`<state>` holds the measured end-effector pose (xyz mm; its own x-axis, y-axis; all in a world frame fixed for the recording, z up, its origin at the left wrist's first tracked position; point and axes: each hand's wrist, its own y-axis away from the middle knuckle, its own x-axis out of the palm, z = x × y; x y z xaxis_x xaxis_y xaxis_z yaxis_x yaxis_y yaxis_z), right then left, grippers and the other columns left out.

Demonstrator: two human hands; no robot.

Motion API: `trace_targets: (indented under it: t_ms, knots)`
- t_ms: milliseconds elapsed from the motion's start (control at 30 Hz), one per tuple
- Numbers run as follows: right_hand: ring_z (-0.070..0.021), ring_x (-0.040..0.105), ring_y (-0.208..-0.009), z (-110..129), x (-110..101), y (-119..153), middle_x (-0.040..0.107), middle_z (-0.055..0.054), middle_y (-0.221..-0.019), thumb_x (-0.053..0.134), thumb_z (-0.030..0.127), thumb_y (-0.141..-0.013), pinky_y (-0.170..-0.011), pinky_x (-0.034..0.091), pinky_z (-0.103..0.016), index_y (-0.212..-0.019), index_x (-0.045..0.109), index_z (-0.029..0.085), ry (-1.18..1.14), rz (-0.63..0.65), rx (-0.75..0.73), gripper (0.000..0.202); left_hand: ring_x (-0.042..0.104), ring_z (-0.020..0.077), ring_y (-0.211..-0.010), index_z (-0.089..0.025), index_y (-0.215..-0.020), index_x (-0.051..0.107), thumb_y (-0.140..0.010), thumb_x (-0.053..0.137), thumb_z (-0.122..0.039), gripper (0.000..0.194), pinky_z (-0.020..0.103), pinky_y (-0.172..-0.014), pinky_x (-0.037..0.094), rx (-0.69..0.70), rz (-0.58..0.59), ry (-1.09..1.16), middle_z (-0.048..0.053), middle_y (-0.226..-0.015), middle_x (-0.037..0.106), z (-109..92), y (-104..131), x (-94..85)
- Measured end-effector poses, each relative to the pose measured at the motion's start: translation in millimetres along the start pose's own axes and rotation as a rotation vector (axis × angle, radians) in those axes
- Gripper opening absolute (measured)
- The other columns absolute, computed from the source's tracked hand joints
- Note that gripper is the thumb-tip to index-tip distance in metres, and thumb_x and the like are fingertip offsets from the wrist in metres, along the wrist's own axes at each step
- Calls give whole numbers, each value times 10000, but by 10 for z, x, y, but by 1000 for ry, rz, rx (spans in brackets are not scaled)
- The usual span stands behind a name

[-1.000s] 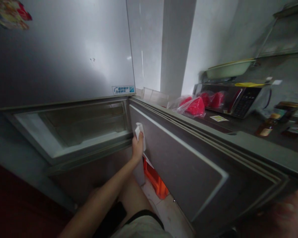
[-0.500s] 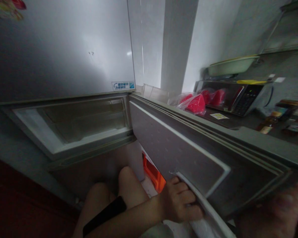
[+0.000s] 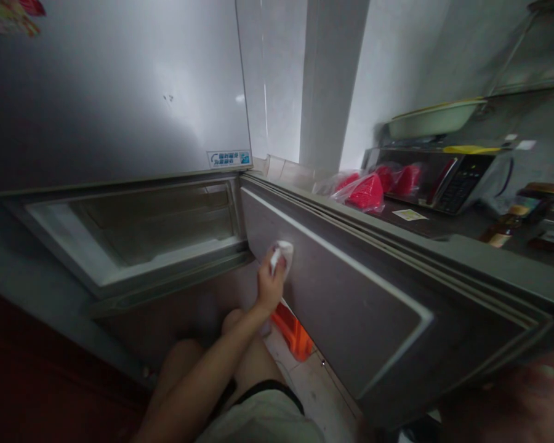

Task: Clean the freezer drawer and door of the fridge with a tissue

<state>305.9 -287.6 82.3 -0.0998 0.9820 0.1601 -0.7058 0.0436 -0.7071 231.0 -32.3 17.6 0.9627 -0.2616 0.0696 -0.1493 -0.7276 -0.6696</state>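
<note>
My left hand [image 3: 271, 284] is closed on a crumpled white cloth [image 3: 285, 251] and presses it against the inner panel of the open lower refrigerator door [image 3: 341, 283], toward the hinge side. At the lower right, dark and partly out of frame, my right hand [image 3: 526, 387] grips the free end of that door; its thumb shows by the edge, while its other fingers are hard to make out. Left of the door, the open refrigerator compartment [image 3: 161, 221] shows a pale, see-through drawer front. The upper refrigerator door [image 3: 120, 92] is closed.
Behind the door, a counter holds red items in clear plastic [image 3: 364, 191], a microwave [image 3: 443, 178] with a pale basin [image 3: 434, 120] on top, and bottles [image 3: 501, 229]. An orange plastic container [image 3: 295, 332] stands on the floor below the door, close to my knees.
My left hand has moved up and left with the white cloth, from the door panel's lower edge to its face near the hinge. My right hand stays at the door's end, slightly lower.
</note>
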Motion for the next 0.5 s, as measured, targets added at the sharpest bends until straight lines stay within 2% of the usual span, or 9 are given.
trace_targets:
  t_ms: [67, 133, 267, 367, 500]
  knots:
    - [-244, 477, -775, 65, 37, -14, 512, -39, -881, 514, 613, -833, -723, 365, -421, -1084, 601, 309, -41, -52, 9, 404, 661, 252, -969, -137, -1036, 666, -896, 523, -488, 403, 343, -873, 499, -186, -105, 5, 104, -983, 719, 234, -353, -39]
    - [-227, 477, -724, 122, 61, -23, 521, -32, -827, 558, 649, -795, -680, 367, -393, -989, 601, 279, -78, -82, 39, 420, 647, 238, -1040, -131, -1090, 649, -916, 504, -425, 371, 322, -932, 482, -290, -168, -12, 100, -1045, 718, 424, -719, -87]
    - [-237, 523, -764, 182, 75, -18, 564, -48, -878, 621, 714, -726, -703, 397, -400, -1003, 600, 262, -142, -87, 118, 530, 621, 226, -1116, -126, -1071, 639, -938, 472, -335, 299, 312, -986, 455, -436, -237, -52, 117, -1140, 697, 691, -1282, -205]
    - [-240, 533, -815, 200, 96, -16, 578, -49, -955, 684, 697, -670, -753, 370, -402, -1033, 618, 277, -206, -121, 185, 558, 650, 255, -1063, -112, -1018, 639, -920, 494, -319, 271, 350, -931, 492, -511, -233, -46, 143, -1061, 711, 840, -1410, -288]
    - [-268, 537, -846, 228, 137, -20, 555, -40, -885, 712, 733, -593, -764, 371, -418, -981, 638, 276, -201, -190, 244, 604, 666, 265, -1031, -120, -989, 639, -902, 532, -341, 260, 353, -896, 508, -552, -218, -39, 141, -1009, 719, 941, -1253, -340]
